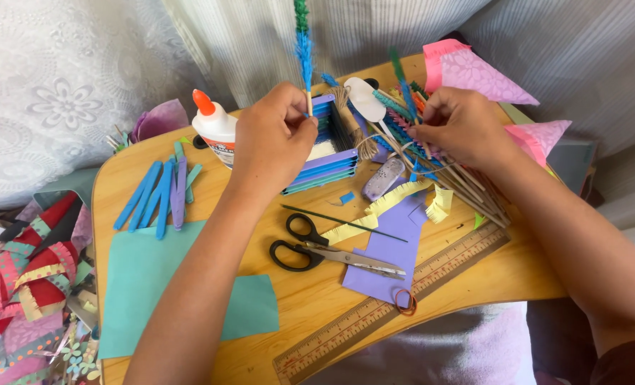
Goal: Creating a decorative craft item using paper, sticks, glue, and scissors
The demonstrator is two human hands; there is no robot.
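Over the wooden worktop (474,274), the left hand (274,135) is closed in a pinch on a thin stick wrapped in blue and green fringe (303,50), held upright just above a small box of stacked blue and purple craft sticks (331,153). At the far right edge, the right hand (460,125) has its fingers curled around one stick in a bundle of fringed sticks (431,153) (they lie fanned across the worktop). Black-handled scissors (317,249) rest on purple paper (388,249), near a wooden ruler (396,306) and a white glue bottle (214,125).
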